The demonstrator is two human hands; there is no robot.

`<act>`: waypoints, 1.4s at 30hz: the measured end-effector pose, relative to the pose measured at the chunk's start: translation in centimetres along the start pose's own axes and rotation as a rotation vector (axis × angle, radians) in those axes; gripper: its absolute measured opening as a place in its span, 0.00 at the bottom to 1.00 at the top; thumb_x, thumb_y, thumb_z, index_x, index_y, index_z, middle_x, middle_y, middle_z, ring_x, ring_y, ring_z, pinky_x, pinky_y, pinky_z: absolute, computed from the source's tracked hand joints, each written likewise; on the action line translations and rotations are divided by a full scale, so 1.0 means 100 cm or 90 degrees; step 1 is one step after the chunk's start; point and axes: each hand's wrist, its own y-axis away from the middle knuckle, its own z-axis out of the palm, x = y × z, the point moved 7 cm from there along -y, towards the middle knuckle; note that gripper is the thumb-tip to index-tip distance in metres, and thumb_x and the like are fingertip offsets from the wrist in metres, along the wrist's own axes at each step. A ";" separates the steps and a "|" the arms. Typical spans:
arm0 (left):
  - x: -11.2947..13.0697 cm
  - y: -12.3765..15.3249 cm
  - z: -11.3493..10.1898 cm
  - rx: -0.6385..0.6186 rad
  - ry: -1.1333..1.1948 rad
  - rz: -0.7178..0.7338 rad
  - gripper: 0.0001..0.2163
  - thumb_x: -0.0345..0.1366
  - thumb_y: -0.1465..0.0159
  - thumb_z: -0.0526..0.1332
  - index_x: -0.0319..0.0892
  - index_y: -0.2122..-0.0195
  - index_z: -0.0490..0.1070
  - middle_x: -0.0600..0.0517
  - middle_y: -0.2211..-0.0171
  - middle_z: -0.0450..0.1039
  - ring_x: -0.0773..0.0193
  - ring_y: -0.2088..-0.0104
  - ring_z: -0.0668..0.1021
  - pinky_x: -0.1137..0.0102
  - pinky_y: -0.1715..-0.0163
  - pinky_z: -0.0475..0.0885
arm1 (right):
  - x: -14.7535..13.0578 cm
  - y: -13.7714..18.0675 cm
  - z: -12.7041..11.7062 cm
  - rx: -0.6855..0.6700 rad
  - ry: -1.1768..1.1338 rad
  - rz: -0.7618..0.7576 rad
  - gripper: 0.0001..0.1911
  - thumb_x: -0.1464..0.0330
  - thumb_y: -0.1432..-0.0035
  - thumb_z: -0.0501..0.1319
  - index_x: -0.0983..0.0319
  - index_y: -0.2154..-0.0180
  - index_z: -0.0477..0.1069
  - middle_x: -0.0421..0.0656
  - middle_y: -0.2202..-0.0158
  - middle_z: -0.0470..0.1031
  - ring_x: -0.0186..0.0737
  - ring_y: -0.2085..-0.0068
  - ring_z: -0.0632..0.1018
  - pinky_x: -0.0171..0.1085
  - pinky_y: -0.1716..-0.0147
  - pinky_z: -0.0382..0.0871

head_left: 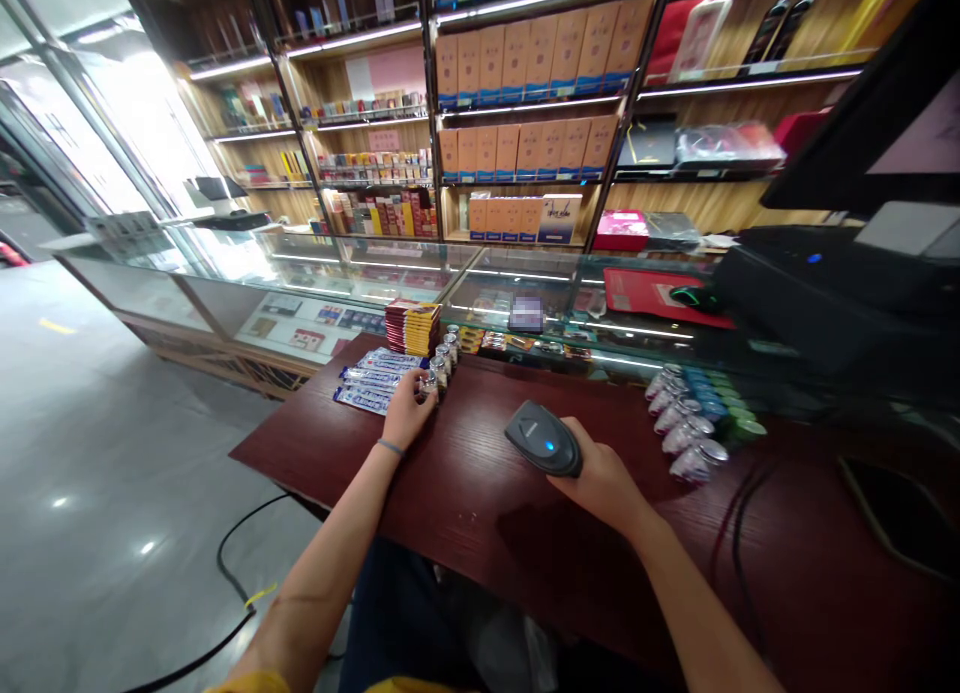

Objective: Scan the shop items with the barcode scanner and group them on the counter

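Note:
My right hand [598, 476] is wrapped round a dark barcode scanner [541, 439], held above the wooden desk with a blue light showing on its top. At the left of the desk, the fingers of my left hand [407, 413] close on a small silver-capped bottle [430, 382], the nearest in a short row of such bottles [444, 353]. Beside that hand lie several blue-and-white long packets [364, 397]. Behind them stands a stack of red-and-yellow packs [412, 326]. My fingers partly hide the bottle they grip.
More silver-capped bottles [699, 460] line up at the right, beside blue packs [703, 391] and green-topped items [744, 420]. A glass display counter [480, 273] borders the desk's far side. A black monitor [847, 123], a phone-like dark slab [900, 513] and cables [739, 533] occupy the right.

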 end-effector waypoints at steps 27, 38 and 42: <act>0.105 0.014 0.041 0.128 -0.042 0.286 0.23 0.37 0.38 0.67 0.45 0.42 0.66 0.43 0.46 0.68 0.51 0.42 0.70 0.53 0.39 0.66 | 0.030 0.017 -0.083 0.262 -0.120 0.038 0.24 0.64 0.50 0.66 0.57 0.50 0.67 0.43 0.60 0.81 0.47 0.59 0.82 0.40 0.61 0.74; 0.184 0.076 0.267 -0.208 0.170 0.211 0.29 0.37 0.39 0.68 0.48 0.38 0.61 0.44 0.46 0.62 0.54 0.46 0.71 0.57 0.46 0.73 | 0.068 0.078 -0.171 0.526 -0.266 0.114 0.11 0.61 0.45 0.67 0.58 0.73 0.68 0.35 0.84 0.69 0.35 0.83 0.70 0.36 0.79 0.67; 0.203 0.103 0.313 -0.273 0.189 0.178 0.31 0.33 0.43 0.70 0.47 0.39 0.63 0.44 0.47 0.61 0.53 0.45 0.70 0.56 0.43 0.69 | 0.089 0.094 -0.184 0.599 -0.280 0.097 0.18 0.62 0.42 0.65 0.58 0.80 0.66 0.35 0.86 0.67 0.34 0.83 0.69 0.36 0.78 0.65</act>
